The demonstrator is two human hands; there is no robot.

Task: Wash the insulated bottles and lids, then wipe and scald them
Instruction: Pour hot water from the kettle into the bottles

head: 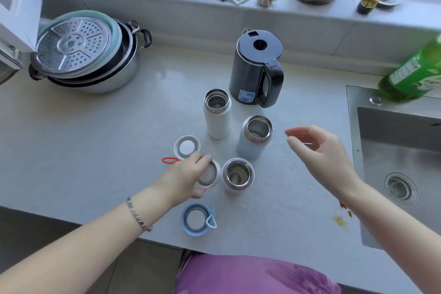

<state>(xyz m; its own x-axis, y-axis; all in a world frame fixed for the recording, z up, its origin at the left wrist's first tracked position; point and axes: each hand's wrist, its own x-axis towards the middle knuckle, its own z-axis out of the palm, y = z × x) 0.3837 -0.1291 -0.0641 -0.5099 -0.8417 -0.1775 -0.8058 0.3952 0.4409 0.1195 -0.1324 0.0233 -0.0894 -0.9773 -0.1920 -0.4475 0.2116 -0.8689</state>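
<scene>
Purple fabric (250,274) fills the lower edge; just beyond it a blue lid (196,221) lies on the grey surface (95,138); the left hand (187,177) pinches a white lid (210,175) just beside the short bottle (236,174); the right hand (319,145) hovers with fingers loosely spread, near the pale-blue bottle (255,138); a tall white bottle (217,114) stands open in front of the kettle (254,69); a red-looped lid (186,147) lies flat.

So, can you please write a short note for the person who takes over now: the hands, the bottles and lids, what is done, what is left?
Left hand grips the plain white lid beside the short white bottle; right hand is open and empty.
Three bottles stand open on the counter: short white bottle, tall white bottle, pale blue bottle. Red-loop lid and blue lid lie nearby, kettle behind.
Done: all lids off. Washed or not, cannot tell. Left: likely wiping and scalding.
</scene>
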